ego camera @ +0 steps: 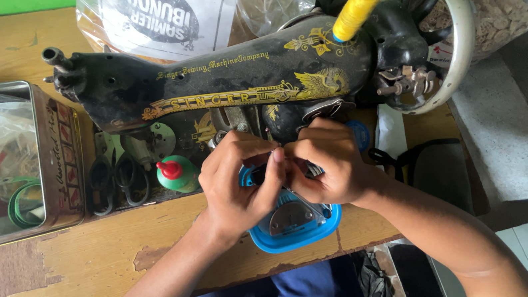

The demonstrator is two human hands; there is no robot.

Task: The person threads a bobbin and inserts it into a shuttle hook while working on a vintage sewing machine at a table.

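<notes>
Left hand (pixel 237 175) and right hand (pixel 329 160) both pinch closed on a small dark part (pixel 293 168), grip tight, above a blue plastic box (pixel 294 229) at the desk (pixel 58 274) front edge.

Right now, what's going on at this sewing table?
A person sits at a worn wooden table in front of a black sewing machine with a yellow thread spool on top. Both hands meet over a blue plastic container: the left hand and right hand pinch a small dark part between their fingertips; what it is cannot be told. Scissors and a green bottle with a red cap lie on the machine bed, beside an open metal tin.
</notes>
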